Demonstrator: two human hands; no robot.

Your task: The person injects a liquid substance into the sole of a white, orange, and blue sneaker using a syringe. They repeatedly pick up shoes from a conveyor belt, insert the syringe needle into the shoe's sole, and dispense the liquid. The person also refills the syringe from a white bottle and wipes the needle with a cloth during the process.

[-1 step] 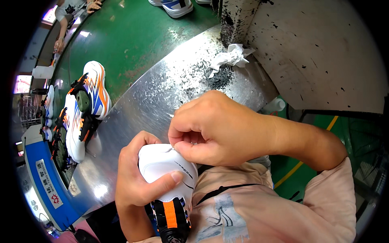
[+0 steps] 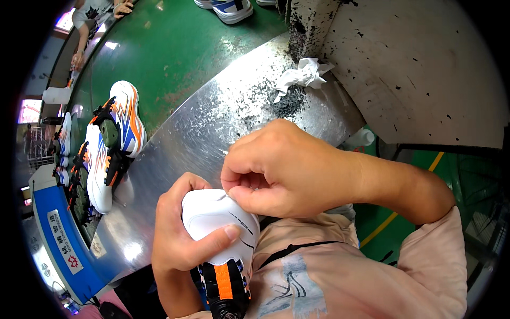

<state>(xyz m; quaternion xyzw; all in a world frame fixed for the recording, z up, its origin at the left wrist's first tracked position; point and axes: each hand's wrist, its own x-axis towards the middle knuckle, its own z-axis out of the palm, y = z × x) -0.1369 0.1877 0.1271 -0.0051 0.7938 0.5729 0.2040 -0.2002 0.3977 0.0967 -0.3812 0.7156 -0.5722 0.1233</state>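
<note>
The left hand [image 2: 183, 234] is wrapped around the white toe of a shoe [image 2: 220, 234], thumb lying across the top and fingers curled under the far side. The shoe is held up off the metal bench [image 2: 212, 122], close against the person's chest, with its orange and black studded sole end pointing down toward the lower edge of the view. The right hand [image 2: 281, 170] sits just above the toe, its fingers pinched tight together on something very small at the white surface; it may be a thread or a bit of trim, but it is too fine to tell.

On the bench's far edge, beside a speckled grey machine housing [image 2: 425, 69], lies a crumpled white rag [image 2: 305, 74] over a patch of dark grit. To the left, on the green conveyor belt [image 2: 175, 53], rests a pair of white shoes with orange and blue flashes [image 2: 109, 154]. Another person's arms [image 2: 101, 21] reach in at the belt's top left corner.
</note>
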